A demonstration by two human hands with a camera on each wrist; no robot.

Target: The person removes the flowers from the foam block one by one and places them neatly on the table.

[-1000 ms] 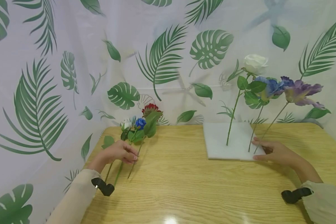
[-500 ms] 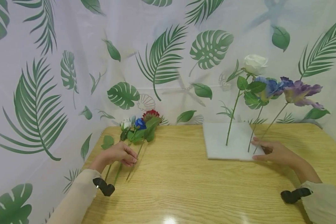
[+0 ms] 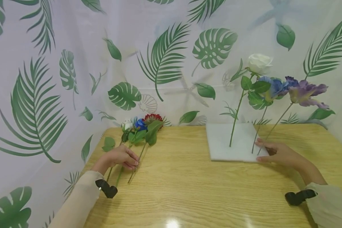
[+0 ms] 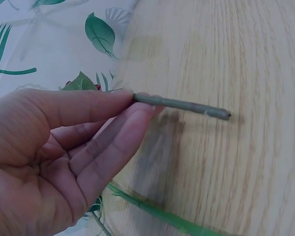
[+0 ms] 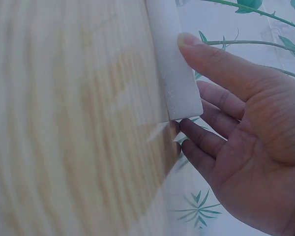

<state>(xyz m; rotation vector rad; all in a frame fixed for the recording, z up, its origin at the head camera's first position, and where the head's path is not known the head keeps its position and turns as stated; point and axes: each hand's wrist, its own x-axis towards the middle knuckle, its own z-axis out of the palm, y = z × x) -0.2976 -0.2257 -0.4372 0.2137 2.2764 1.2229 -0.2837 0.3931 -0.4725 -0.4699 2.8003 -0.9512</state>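
Observation:
In the head view my left hand (image 3: 121,158) pinches the stem of a red flower (image 3: 153,118) between thumb and fingertips. The cut end of that stem (image 4: 196,107) points past the fingertips in the left wrist view, above the tabletop. Beneath and beside this hand lie a blue rose (image 3: 141,124) and a white flower (image 3: 127,126). My right hand (image 3: 283,155) holds the right edge of a white foam board (image 3: 220,142), its thumb on the board's near side in the right wrist view. A white rose (image 3: 260,64), a blue flower (image 3: 275,88) and a purple flower (image 3: 307,94) stand in the board.
The wooden table (image 3: 176,177) stretches between the two hands. A leaf-printed curtain (image 3: 171,72) hangs behind it and along the left side. A green leaf (image 3: 108,144) lies near the table's left edge.
The red flower has sunk lower, and my left hand has shifted slightly left with its stem. The right hand keeps its place at the foam board, and the standing flowers stay put.

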